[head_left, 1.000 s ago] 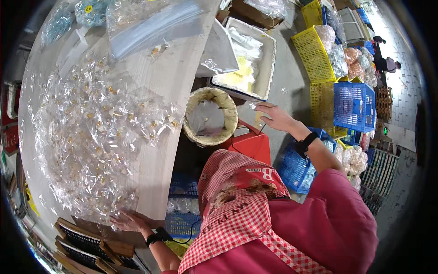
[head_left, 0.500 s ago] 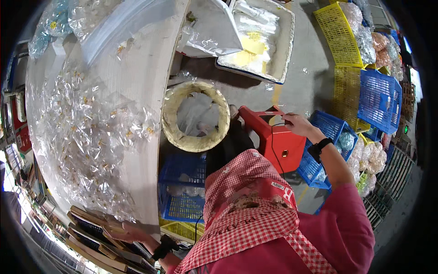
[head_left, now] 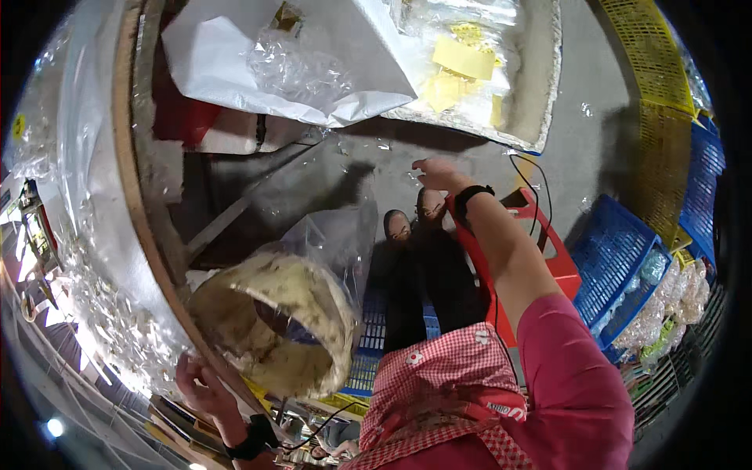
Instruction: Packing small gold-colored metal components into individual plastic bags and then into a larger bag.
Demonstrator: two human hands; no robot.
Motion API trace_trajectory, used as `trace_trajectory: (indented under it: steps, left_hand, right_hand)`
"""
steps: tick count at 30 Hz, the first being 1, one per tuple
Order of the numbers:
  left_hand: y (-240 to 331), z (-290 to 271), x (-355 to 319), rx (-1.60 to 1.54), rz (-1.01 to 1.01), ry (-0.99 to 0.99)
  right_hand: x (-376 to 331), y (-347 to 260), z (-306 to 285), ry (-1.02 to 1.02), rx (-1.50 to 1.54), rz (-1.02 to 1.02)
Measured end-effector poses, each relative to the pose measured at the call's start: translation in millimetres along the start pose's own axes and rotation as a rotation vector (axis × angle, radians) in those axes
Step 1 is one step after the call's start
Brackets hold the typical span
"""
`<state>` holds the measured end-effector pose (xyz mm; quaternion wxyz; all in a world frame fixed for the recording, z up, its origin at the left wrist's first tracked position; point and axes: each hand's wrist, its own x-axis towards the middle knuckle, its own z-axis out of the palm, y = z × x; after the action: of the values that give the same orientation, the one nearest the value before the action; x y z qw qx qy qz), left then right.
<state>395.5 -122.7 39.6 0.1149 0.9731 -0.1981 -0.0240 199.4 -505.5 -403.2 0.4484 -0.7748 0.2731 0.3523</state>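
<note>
Head view: table edge [head_left: 139,207] slantwise, lower end beside left hand [head_left: 205,392].

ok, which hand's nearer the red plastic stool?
Right. The right hand is just off the upper-left corner of the red plastic stool, forearm crossing above it. The left hand is across at the table edge, beyond the beige bucket.

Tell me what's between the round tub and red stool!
In the head view, the person's legs and part of a blue crate show between the round tub and red stool.
</note>
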Motion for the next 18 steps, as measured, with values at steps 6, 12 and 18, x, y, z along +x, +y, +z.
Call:
trace_trajectory:
  steps: [6,12,18]
  left_hand:
    - [-15,2,7,0.06,0.072,0.191]
    - [-39,-22,14,0.111,0.113,0.178]
    - [-44,23,41,0.165,0.191,0.168]
  right_hand:
    - [111,-12,64,-0.017,-0.086,-0.075]
    - [144,-97,50,0.033,-0.106,-0.246]
    - [273,-41,158,0.266,-0.492,-0.597]
